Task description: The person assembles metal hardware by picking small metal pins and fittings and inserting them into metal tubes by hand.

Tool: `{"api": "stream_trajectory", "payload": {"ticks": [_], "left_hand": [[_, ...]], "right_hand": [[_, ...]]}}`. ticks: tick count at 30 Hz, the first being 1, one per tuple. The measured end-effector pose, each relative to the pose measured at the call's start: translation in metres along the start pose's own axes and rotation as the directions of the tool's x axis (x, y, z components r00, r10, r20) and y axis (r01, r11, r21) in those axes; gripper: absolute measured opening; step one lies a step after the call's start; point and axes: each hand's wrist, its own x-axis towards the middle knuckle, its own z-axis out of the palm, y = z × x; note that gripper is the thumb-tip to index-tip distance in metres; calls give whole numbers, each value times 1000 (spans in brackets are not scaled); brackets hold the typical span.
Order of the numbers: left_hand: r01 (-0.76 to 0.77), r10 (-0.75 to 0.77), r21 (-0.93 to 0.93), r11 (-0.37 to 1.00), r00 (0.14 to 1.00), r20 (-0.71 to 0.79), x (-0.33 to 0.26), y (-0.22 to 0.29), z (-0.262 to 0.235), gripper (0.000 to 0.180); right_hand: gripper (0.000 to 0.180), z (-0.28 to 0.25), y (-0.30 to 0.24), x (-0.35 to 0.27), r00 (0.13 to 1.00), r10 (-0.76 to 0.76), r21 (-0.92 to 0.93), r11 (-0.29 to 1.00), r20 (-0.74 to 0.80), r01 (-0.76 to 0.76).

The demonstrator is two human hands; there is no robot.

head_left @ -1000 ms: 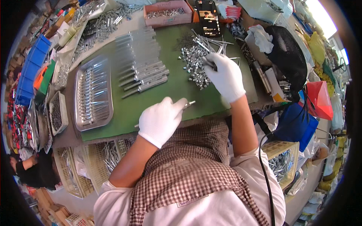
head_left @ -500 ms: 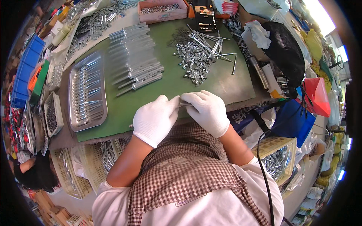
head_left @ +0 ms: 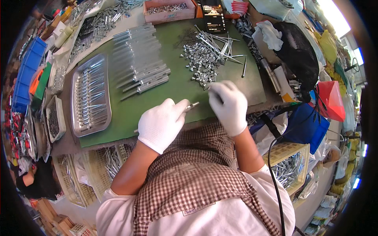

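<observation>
Metal rod [head_left: 192,106] stays gripped in my left hand [head_left: 162,124] over the green mat [head_left: 179,87]; my right hand [head_left: 229,107] has left its tip, now near the metal fittings [head_left: 201,65], curled, whether around anything I cannot tell.

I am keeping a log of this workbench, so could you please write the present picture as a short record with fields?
Left hand: white glove, holding a metal rod
Right hand: white glove, blurred, apart from the left; whether it holds anything cannot be told
Surface: green mat
Beyond right hand: pile of small metal parts
Mat's left side: metal tray of slender metal pieces
Between tray and pile: row of metal rods
Far edge: phone, screen lit
</observation>
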Motion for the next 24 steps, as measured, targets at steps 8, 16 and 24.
{"api": "stream_trajectory", "payload": {"ticks": [8,16,24], "left_hand": [[37,-37,-19,999,999,36,1,2,-2,15],[30,-30,-11,999,999,18,-2,6,0,20],[23,-23,-12,1000,1000,-7,-4,8,0,24]], "right_hand": [[11,5,19,13,994,34,-150,989,103,-18],[12,-1,-10,-4,964,-58,180,984,258,11],[13,-1,-20,-5,956,-94,95,993,279,70]]}}
